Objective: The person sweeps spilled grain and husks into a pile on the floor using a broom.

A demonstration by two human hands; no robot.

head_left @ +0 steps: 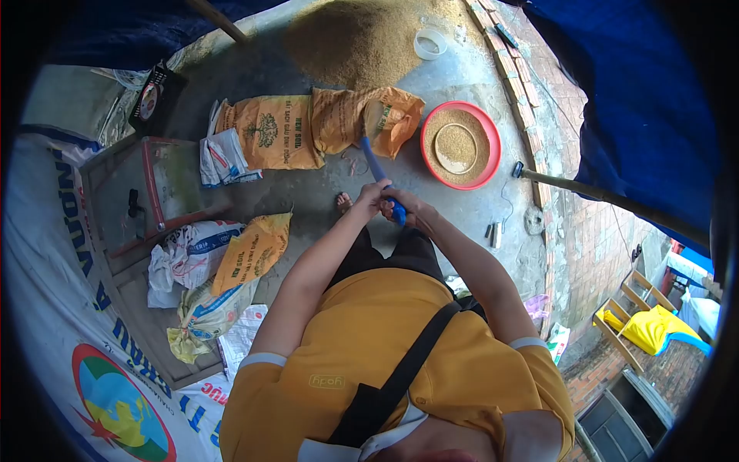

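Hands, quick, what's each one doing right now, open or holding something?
Left hand: closed on the blue handle of a scoop reaching toward the orange sack.
Right hand: closed on the same handle, lower end.

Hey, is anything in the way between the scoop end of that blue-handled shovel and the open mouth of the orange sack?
Nothing visible. Both hands, left hand and right hand, grip the blue-handled shovel, and its scoop end already sits at the open mouth of the orange sack. The red basin lies off to the side.
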